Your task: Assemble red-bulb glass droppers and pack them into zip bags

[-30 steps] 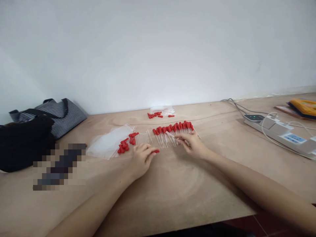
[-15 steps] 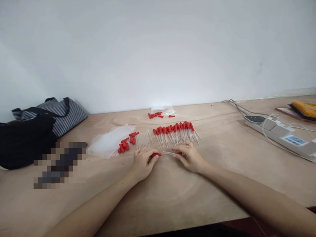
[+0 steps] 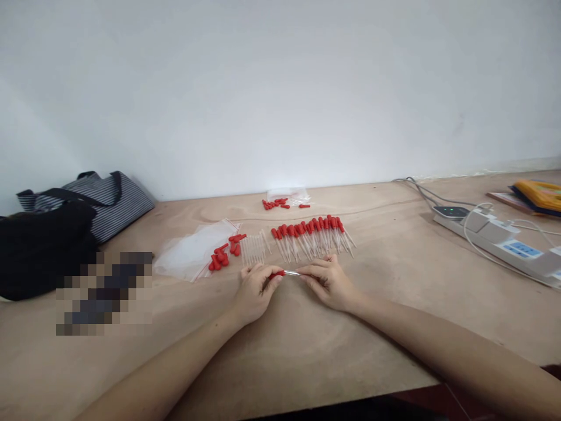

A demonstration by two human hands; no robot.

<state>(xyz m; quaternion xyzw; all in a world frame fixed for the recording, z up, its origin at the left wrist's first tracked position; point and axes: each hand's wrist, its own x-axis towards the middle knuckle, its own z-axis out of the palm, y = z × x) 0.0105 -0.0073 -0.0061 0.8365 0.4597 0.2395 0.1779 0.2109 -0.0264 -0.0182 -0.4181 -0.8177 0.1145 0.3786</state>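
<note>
My left hand (image 3: 258,291) is closed on a red rubber bulb (image 3: 279,273), its open end turned to the right. A clear glass dropper tube (image 3: 291,273) is pinched in my right hand (image 3: 329,285), and its left end meets the bulb's mouth. How deep the tube sits in the bulb I cannot tell. Just beyond my hands lies a row of droppers with red bulbs (image 3: 307,227). Left of that row are several bare glass tubes (image 3: 253,249) side by side, with loose red bulbs (image 3: 219,260) beside them.
Clear zip bags (image 3: 188,251) lie left of the loose bulbs. Another bag (image 3: 287,195) with red bulbs and tubes is near the wall. A striped bag (image 3: 127,204) and black cloth (image 3: 44,251) stand at left. A power strip (image 3: 504,240) with cables is at right.
My right hand has moved left, closing the gap between the glass tube and the red bulb. My left hand has stayed nearly in place.
</note>
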